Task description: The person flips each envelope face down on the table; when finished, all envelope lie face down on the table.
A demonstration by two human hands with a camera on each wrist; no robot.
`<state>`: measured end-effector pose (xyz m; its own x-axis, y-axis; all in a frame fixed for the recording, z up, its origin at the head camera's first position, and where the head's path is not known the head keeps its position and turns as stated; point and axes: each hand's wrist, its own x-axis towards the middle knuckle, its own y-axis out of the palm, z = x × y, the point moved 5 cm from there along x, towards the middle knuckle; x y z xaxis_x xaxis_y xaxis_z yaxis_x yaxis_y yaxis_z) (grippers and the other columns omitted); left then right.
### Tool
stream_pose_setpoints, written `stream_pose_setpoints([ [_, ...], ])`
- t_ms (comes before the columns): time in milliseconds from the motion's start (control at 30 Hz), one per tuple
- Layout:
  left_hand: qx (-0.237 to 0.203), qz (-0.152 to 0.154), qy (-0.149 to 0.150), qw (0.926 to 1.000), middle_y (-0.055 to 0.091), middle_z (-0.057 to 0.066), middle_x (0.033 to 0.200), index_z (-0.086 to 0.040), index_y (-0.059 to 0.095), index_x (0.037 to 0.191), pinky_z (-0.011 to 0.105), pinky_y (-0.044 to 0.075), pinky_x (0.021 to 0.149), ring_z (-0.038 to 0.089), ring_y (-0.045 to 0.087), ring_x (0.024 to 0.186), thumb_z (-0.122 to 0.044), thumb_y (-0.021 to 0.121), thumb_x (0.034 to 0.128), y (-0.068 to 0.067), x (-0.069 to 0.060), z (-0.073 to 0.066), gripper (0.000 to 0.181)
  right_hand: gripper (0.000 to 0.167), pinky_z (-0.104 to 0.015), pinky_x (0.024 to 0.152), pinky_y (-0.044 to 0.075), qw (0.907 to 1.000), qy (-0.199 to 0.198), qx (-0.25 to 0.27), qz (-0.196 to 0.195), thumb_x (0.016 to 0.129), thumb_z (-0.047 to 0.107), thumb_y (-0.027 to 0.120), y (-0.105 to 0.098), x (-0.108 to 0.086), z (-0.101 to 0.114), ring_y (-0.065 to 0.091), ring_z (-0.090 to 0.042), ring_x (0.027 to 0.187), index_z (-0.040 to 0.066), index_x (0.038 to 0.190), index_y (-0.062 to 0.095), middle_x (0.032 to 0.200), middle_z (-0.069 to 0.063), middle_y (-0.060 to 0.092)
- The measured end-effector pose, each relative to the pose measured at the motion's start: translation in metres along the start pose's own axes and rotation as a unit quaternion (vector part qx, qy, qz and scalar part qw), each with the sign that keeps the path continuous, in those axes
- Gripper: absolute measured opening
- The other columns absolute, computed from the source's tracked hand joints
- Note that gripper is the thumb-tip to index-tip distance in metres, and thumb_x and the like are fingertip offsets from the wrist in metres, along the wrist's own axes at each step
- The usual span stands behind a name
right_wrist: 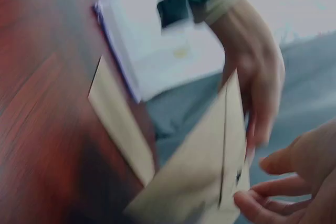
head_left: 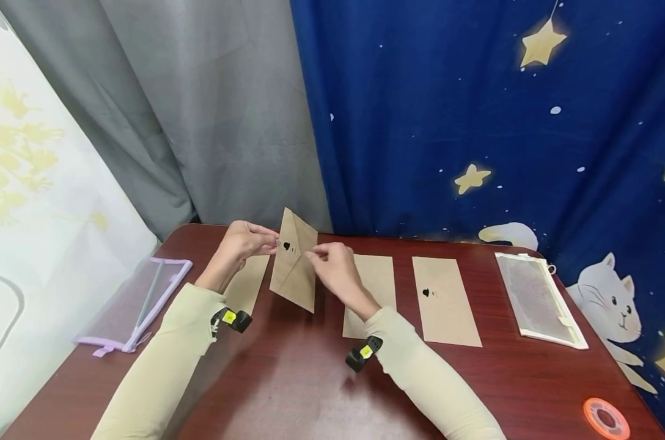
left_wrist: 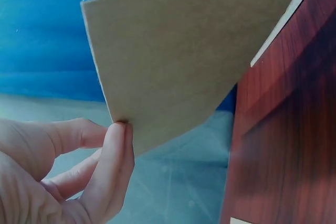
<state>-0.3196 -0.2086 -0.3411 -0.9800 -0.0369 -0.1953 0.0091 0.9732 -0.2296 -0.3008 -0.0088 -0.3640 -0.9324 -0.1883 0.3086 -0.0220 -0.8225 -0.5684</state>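
no legible text. black hat logo [head_left: 286,246] on raised envelope [head_left: 296,272], 8 o'clock in head view; matching hat mark [head_left: 426,293] on flat envelope [head_left: 450,311], 4 o'clock. tiny print [head_left: 294,250] beside each, too small to read.

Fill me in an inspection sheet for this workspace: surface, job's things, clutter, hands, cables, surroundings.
Surface: red-brown table, glossy.
Job's things: brown envelope with black hat mark, held up and tilted; three flat brown pieces on the table.
Clutter: purple mesh pouch left, white mesh pouch right, orange ring near right.
Hands: left hand pinches the envelope's edge; right hand is at its front, grip unclear.
Cables: nothing seen.
Surroundings: grey curtain, starry blue curtain.
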Motion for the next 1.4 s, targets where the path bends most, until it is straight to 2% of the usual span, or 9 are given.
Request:
stream_pose_setpoints([
  [133,0.023,-0.017,0.012,0.9995,0.072,0.000,0.074,0.015,0.067,0.119,0.022,0.064,0.071,0.003,0.071,0.064,0.001,0.067,0.0916,0.004,0.001,-0.005,0.030,0.024,-0.017,0.047,0.038,0.9964,-0.064,-0.051,0.023,0.094,0.024,0.071,0.009,-0.001,0.040,0.054,-0.009,0.059,0.009,0.076,0.078,0.059,0.004,0.061],
  [233,0.051,-0.031,0.020,0.9980,0.074,0.000,0.074,0.011,0.071,0.114,0.020,0.063,0.069,0.002,0.071,0.064,-0.004,0.070,0.0910,0.009,0.000,-0.009,0.027,0.036,-0.022,0.044,0.037,0.9896,-0.075,-0.122,0.017,0.094,0.029,0.072,0.017,0.001,0.058,0.056,-0.014,0.056,0.010,0.063,0.069,0.053,0.003,0.049],
  [400,0.104,-0.059,0.025,0.9925,0.077,0.011,0.087,0.004,0.076,0.107,0.021,0.063,0.068,0.004,0.072,0.064,-0.012,0.072,0.0906,0.016,-0.002,-0.012,0.023,0.018,-0.032,0.056,0.059,0.9656,-0.069,-0.250,-0.014,0.092,0.021,0.073,0.025,0.001,0.070,0.072,-0.025,0.071,0.008,0.080,0.076,0.076,-0.007,0.073],
  [600,0.126,-0.080,0.050,0.9874,0.077,0.019,0.102,0.000,0.078,0.103,0.022,0.062,0.067,0.003,0.070,0.063,-0.016,0.072,0.0906,0.027,-0.005,-0.021,0.021,0.012,-0.035,0.055,0.061,0.9426,-0.070,-0.323,-0.051,0.091,0.010,0.067,0.023,-0.002,0.071,0.073,-0.027,0.071,0.009,0.083,0.076,0.081,-0.009,0.076],
  [733,0.046,-0.069,0.049,0.9953,0.077,0.017,0.096,0.008,0.073,0.112,0.025,0.065,0.071,0.004,0.072,0.063,-0.012,0.066,0.0961,0.026,-0.002,-0.012,0.026,0.016,-0.036,0.057,0.062,0.9505,-0.056,-0.298,-0.068,0.091,0.009,0.068,0.013,0.000,0.068,0.073,-0.028,0.070,0.008,0.076,0.074,0.078,-0.011,0.075],
  [867,-0.006,-0.044,-0.010,0.9990,0.072,0.015,0.097,0.013,0.060,0.129,0.029,0.064,0.084,0.008,0.072,0.071,-0.008,0.053,0.1031,0.022,0.006,0.023,0.034,0.025,-0.038,0.056,0.061,0.9641,-0.042,-0.251,-0.077,0.090,0.007,0.066,0.004,0.003,0.064,0.072,-0.030,0.068,0.008,0.065,0.068,0.073,-0.013,0.072],
  [1067,-0.085,0.042,-0.072,0.9929,0.072,0.023,0.115,0.015,0.050,0.139,0.035,0.061,0.094,0.014,0.074,0.083,0.001,0.045,0.1046,0.026,0.016,0.065,0.037,0.037,-0.034,0.052,0.057,0.9787,-0.019,-0.192,-0.071,0.094,0.006,0.063,-0.004,0.005,0.057,0.069,-0.025,0.065,0.010,0.057,0.059,0.063,-0.009,0.065],
  [1267,-0.121,0.015,-0.060,0.9907,0.072,-0.001,0.078,0.015,0.054,0.135,0.026,0.064,0.081,0.007,0.071,0.071,0.006,0.058,0.0982,0.018,0.020,0.072,0.038,0.043,-0.026,0.047,0.042,0.9869,-0.012,-0.145,-0.070,0.093,0.004,0.065,-0.009,0.006,0.049,0.057,-0.018,0.058,0.012,0.053,0.053,0.059,-0.002,0.053],
  [1400,-0.108,-0.004,-0.043,0.9932,0.070,-0.008,0.077,0.013,0.056,0.135,0.022,0.063,0.082,0.001,0.070,0.071,0.006,0.063,0.0950,0.009,0.019,0.070,0.041,0.015,-0.028,0.062,0.054,0.9944,-0.006,-0.081,-0.068,0.089,0.004,0.074,-0.014,0.006,0.039,0.066,-0.022,0.074,0.004,0.074,0.071,0.073,-0.006,0.067],
])
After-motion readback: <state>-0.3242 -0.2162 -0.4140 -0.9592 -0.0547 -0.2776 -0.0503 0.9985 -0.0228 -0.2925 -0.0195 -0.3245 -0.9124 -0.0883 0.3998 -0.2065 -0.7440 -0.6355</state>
